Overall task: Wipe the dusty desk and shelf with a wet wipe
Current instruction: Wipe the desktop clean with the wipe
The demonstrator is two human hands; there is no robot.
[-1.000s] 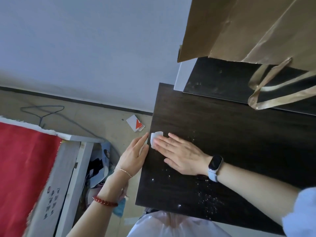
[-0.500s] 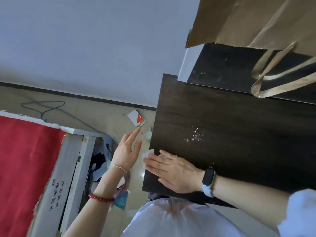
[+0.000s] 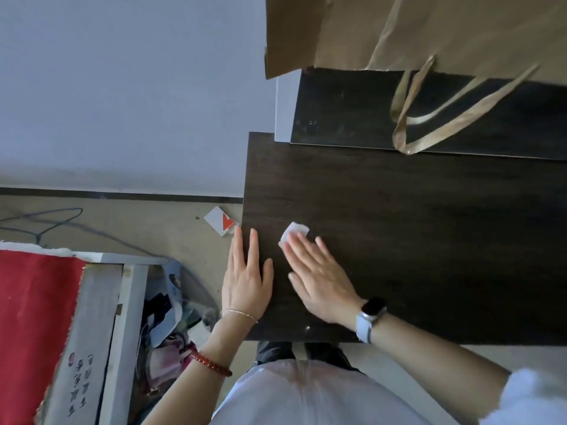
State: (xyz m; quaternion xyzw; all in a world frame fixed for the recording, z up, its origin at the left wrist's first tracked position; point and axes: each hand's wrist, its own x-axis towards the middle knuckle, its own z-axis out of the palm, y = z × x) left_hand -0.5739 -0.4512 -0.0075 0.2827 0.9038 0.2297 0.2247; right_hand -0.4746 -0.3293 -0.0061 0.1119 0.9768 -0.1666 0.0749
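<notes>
The dark wood desk (image 3: 414, 240) fills the right half of the view. My right hand (image 3: 319, 280) lies flat on it near the left edge, its fingertips pressing down a folded white wet wipe (image 3: 294, 233). My left hand (image 3: 247, 277) rests flat and empty with fingers apart at the desk's left edge, partly over the floor. Behind the desk rises the dark shelf (image 3: 352, 118), speckled with dust. One white crumb (image 3: 307, 327) lies near the desk's front edge.
A brown paper bag (image 3: 414, 29) with hanging handles (image 3: 445, 115) sits on the shelf. On the floor to the left lie a red-and-white card (image 3: 221, 223), a wire hanger (image 3: 40, 220) and a heap of clutter (image 3: 171, 317). A red cloth (image 3: 33, 317) covers a grey frame.
My right hand slid the wipe from the desk's left edge back onto the surface. The white crumbs seen earlier are gone from the desk. My left hand moved from beside the edge onto it.
</notes>
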